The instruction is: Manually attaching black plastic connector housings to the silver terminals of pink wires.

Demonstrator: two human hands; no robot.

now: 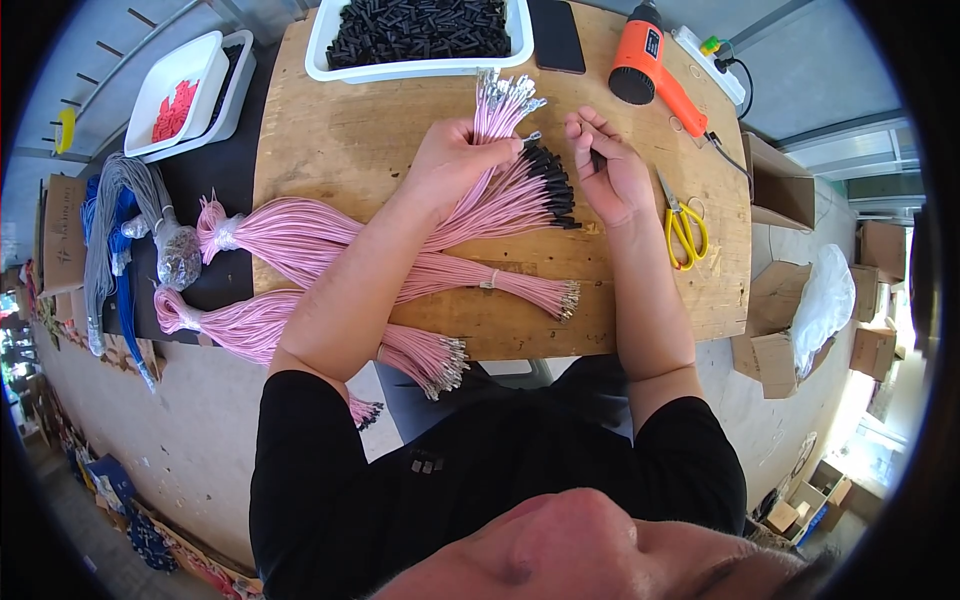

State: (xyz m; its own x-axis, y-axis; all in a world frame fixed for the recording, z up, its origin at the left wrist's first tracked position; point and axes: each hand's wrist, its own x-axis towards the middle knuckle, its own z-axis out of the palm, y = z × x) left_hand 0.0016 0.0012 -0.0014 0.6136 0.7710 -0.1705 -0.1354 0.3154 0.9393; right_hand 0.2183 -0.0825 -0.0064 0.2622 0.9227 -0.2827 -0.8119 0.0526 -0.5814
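Head view: left hand [450,160] fingers wrapped round a bundle of thin pink wires [495,120], right hand [610,175] fingers pinching a small black sleeve [597,157] over the wooden counter [340,130].

I wear a black short-sleeved shirt [480,470], its sleeves ending above my elbows, at seven and five o'clock in the view. Both forearms are bare (no watch, no gloves). A small dark patch of marks sits at six o'clock on the chest.

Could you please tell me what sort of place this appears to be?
Probably a small wire-assembly workshop: pink wire bundles lie across a wooden bench, beside a tray of black sleeves and an orange heat gun.
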